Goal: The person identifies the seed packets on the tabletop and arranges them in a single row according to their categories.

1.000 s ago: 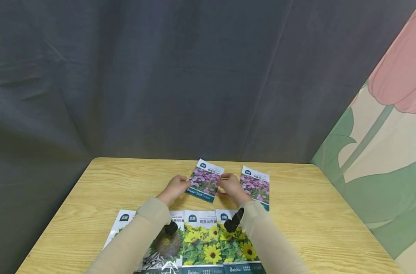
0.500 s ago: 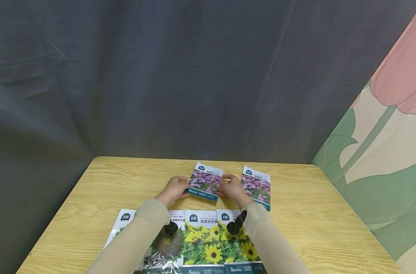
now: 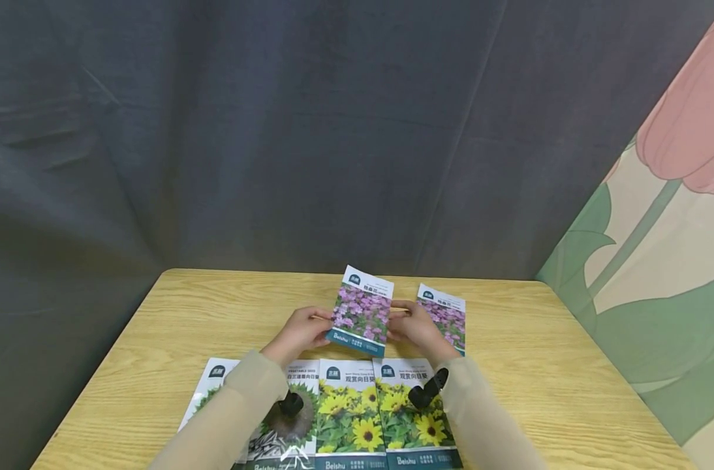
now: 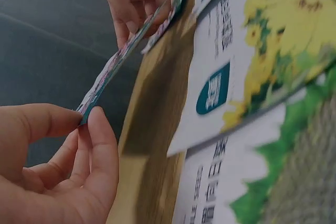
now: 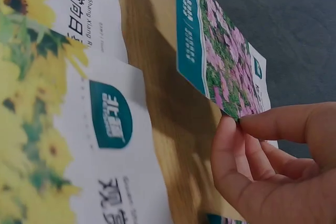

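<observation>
A seed packet with pink-purple flowers (image 3: 361, 310) is held between both hands, raised above the table and tilted toward the head camera. My left hand (image 3: 301, 331) pinches its left edge near the bottom; in the left wrist view the thumb and index finger meet at its corner. On the opposite edge, my right hand (image 3: 414, 329) pinches it between thumb and fingers, as the right wrist view also shows. A second pink-flower packet (image 3: 445, 313) lies just beyond the right hand, partly covered by it.
In front, a row of larger seed packets lies on the wooden table (image 3: 116, 365): two yellow-flower packets (image 3: 351, 418) (image 3: 418, 418), a sunflower-head packet (image 3: 292, 424) and a white-and-green packet (image 3: 207, 391) partly under the left sleeve. A dark curtain (image 3: 333, 130) hangs behind.
The held pink-flower packet has been lifted, brought slightly nearer and shifted right, with both hands moving along. The other packets stay where they were.
</observation>
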Motion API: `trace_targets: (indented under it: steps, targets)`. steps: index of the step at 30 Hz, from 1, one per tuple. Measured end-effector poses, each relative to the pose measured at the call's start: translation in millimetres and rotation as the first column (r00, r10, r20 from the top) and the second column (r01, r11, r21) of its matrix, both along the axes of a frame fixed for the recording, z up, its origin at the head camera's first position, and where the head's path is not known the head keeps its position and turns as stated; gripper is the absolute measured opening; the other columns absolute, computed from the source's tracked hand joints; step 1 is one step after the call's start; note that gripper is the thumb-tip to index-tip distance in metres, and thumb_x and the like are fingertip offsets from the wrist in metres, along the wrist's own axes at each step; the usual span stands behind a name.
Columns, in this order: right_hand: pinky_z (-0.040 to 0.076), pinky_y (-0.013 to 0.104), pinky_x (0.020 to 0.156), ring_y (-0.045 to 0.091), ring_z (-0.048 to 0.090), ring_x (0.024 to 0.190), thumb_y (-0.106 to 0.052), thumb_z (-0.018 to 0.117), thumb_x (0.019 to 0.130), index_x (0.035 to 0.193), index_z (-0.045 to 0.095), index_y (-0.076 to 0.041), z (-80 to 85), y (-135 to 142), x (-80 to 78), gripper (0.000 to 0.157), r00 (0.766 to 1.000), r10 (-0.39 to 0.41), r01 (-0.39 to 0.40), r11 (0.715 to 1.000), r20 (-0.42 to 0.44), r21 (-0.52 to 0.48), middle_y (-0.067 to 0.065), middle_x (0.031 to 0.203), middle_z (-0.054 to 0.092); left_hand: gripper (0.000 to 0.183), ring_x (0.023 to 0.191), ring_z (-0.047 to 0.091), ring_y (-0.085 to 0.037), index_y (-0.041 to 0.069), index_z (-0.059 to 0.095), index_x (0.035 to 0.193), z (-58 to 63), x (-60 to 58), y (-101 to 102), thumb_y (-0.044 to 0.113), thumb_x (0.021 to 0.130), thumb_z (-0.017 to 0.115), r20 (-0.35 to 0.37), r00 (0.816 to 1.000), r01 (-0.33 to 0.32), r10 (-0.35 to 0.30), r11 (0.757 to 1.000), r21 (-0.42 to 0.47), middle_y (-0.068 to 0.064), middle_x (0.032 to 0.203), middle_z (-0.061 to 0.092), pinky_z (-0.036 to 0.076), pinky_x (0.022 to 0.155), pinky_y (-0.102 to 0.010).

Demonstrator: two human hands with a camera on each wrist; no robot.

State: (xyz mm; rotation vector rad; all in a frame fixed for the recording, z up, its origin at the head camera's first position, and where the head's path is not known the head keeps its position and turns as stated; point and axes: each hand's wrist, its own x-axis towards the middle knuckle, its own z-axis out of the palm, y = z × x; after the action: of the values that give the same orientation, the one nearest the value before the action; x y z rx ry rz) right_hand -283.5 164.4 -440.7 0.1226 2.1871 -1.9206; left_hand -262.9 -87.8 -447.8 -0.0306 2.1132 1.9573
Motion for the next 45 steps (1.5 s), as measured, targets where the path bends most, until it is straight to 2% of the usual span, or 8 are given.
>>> trace_targets:
  steps: [7, 12, 18, 21, 27, 32, 38, 45]
  targets:
    - [0.058, 0.033, 0.079, 0.015, 0.054, 0.077, 0.001, 0.055, 0.1, 0.15, 0.038, 0.003, 6.7, 15.9, 8.0, 0.053, 0.998, 0.063, -0.063, 0.998, -0.021, -0.011, 0.009, 0.097, 0.058, 0.019, 0.08, 0.064, -0.018, -0.005, 0.066, 0.112, 4.2, 12.3, 5.8, 0.007, 0.099, 0.059, -0.074, 0.997, 0.023, -0.027, 0.999, -0.047, -0.014, 0.098, 0.065, 0.061, 0.078, -0.037]
    - [0.059, 0.031, 0.079, 0.015, 0.061, 0.083, -0.005, 0.056, 0.101, 0.145, 0.042, 0.004, 15.4, 30.0, 14.1, 0.048, 0.998, 0.063, -0.064, 0.998, -0.025, -0.018, 0.009, 0.104, 0.059, 0.018, 0.075, 0.065, -0.015, -0.005, 0.066, 0.11, 6.2, 22.6, 14.0, 0.007, 0.098, 0.062, -0.085, 0.994, 0.072, -0.074, 0.997, -0.027, -0.013, 0.093, 0.067, 0.062, 0.073, -0.035]
    - [0.059, 0.029, 0.077, 0.011, 0.058, 0.077, -0.006, 0.054, 0.102, 0.138, 0.041, 0.007, 25.9, 45.2, 18.2, 0.04, 0.998, 0.048, -0.051, 0.996, -0.048, -0.075, 0.005, 0.101, 0.057, 0.021, 0.075, 0.065, -0.015, -0.005, 0.064, 0.113, 8.3, 37.6, 21.6, 0.011, 0.101, 0.061, -0.101, 0.985, 0.14, -0.141, 0.99, -0.013, -0.011, 0.091, 0.066, 0.062, 0.076, -0.04]
    - [0.059, 0.027, 0.076, 0.01, 0.06, 0.079, -0.006, 0.053, 0.103, 0.136, 0.041, 0.007, 29.9, 54.2, 20.1, 0.037, 0.998, 0.035, -0.039, 0.997, -0.058, -0.068, 0.004, 0.101, 0.057, 0.021, 0.075, 0.064, -0.015, -0.005, 0.064, 0.113, 7.4, 45.1, 28.7, 0.013, 0.101, 0.061, -0.101, 0.983, 0.159, -0.157, 0.987, 0.018, -0.011, 0.09, 0.065, 0.062, 0.075, -0.04]
    - [0.058, 0.027, 0.078, 0.011, 0.063, 0.087, -0.007, 0.053, 0.104, 0.14, 0.04, 0.007, 36.0, 73.2, 27.1, 0.041, 0.995, 0.015, -0.011, 0.999, -0.1, 0.034, 0.005, 0.104, 0.061, 0.02, 0.07, 0.064, -0.015, -0.004, 0.064, 0.112, 7.9, 57.6, 46.5, 0.011, 0.099, 0.063, -0.062, 0.979, 0.198, -0.193, 0.977, 0.081, -0.011, 0.087, 0.064, 0.062, 0.072, -0.038]
    - [0.06, 0.029, 0.078, 0.014, 0.063, 0.087, -0.004, 0.054, 0.103, 0.146, 0.038, 0.005, 37.7, 88.2, 34.0, 0.047, 0.991, 0.039, -0.024, 0.992, -0.125, 0.121, 0.008, 0.103, 0.062, 0.015, 0.069, 0.065, -0.016, -0.003, 0.064, 0.108, 11.6, 64.7, 59.6, 0.008, 0.098, 0.064, -0.047, 0.972, 0.233, -0.23, 0.97, 0.073, -0.011, 0.086, 0.065, 0.062, 0.071, -0.038]
    - [0.061, 0.032, 0.076, 0.021, 0.064, 0.087, 0.002, 0.059, 0.098, 0.146, 0.044, 0.005, 37.6, 101.0, 43.1, 0.05, 0.978, 0.103, -0.052, 0.961, -0.18, 0.271, 0.019, 0.105, 0.059, 0.007, 0.064, 0.066, -0.015, 0.0, 0.065, 0.099, 8.5, 74.6, 76.2, 0.006, 0.098, 0.065, -0.027, 0.959, 0.282, -0.281, 0.958, 0.057, -0.012, 0.077, 0.066, 0.062, 0.066, -0.038]
    - [0.062, 0.038, 0.075, 0.025, 0.062, 0.087, 0.002, 0.06, 0.099, 0.143, 0.048, 0.006, 36.5, 118.7, 53.1, 0.046, 0.972, 0.161, -0.087, 0.925, -0.173, 0.369, 0.019, 0.103, 0.059, 0.006, 0.063, 0.068, -0.015, 0.0, 0.068, 0.092, 8.3, 89.4, 96.7, 0.002, 0.097, 0.065, 0.011, 0.944, 0.327, -0.329, 0.941, 0.09, -0.011, 0.074, 0.069, 0.062, 0.065, -0.037]
